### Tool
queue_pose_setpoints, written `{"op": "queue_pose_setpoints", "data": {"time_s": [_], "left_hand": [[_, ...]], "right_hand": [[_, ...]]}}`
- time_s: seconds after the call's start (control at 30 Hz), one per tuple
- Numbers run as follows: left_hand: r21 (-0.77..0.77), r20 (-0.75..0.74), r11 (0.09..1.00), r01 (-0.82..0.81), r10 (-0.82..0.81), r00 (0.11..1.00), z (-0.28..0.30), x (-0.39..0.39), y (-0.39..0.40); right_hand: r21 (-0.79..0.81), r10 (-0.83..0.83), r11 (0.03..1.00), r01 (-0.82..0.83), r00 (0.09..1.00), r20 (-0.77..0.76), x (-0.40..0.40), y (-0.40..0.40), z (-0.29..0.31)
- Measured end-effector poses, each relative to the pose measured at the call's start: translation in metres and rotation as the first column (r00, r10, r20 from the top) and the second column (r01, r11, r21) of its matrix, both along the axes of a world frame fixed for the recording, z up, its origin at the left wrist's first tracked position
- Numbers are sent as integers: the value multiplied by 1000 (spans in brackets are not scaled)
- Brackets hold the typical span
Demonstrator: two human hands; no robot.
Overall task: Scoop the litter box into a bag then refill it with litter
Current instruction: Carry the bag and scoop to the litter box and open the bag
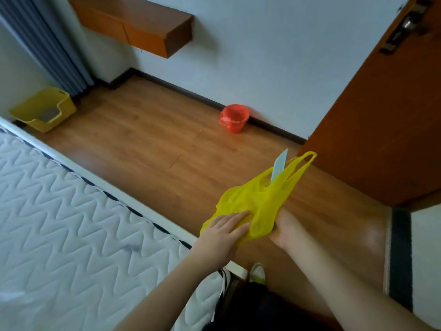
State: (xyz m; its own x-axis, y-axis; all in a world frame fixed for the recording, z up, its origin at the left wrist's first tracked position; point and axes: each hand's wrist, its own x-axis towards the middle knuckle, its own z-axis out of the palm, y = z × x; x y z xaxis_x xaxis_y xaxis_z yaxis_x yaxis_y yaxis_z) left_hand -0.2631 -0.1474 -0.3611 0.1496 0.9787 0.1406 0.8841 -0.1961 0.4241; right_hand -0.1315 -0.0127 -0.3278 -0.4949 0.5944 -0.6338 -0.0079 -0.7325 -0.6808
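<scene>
The right hand grips the yellow plastic bag, a pale scoop handle poking out; the left hand lies flat on it. The yellow litter box sits far left. Thin film could slip and drop the scoop.

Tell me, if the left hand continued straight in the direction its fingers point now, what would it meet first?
The left hand already lies with straight fingers on the yellow bag, pointing up and right. Going on, it would push further into the bag, probably meeting the pale flat tool sticking out of it; depth is unclear.
</scene>
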Motion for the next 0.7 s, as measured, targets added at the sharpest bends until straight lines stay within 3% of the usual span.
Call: {"op": "queue_pose_setpoints", "data": {"time_s": [0.17,0.3,0.47,0.53,0.7], "left_hand": [[43,-96,996,-74,78,992,6,-20,23],[-45,-122,987,-153,147,982,-2,-38,55],[-149,84,904,-401,416,906,8,-54,114],[-209,263,840,-500,541,799,21,-57,144],[-424,617,640,-640,722,313,62,-66,237]], "right_hand": [[33,82,996,-83,996,31,-37,37,6],[99,143,984,-151,986,86,-60,85,-4],[186,273,940,-284,958,81,-86,169,-5],[196,312,928,-316,949,51,-91,199,-2],[324,487,796,-511,859,156,-110,271,8]]}}
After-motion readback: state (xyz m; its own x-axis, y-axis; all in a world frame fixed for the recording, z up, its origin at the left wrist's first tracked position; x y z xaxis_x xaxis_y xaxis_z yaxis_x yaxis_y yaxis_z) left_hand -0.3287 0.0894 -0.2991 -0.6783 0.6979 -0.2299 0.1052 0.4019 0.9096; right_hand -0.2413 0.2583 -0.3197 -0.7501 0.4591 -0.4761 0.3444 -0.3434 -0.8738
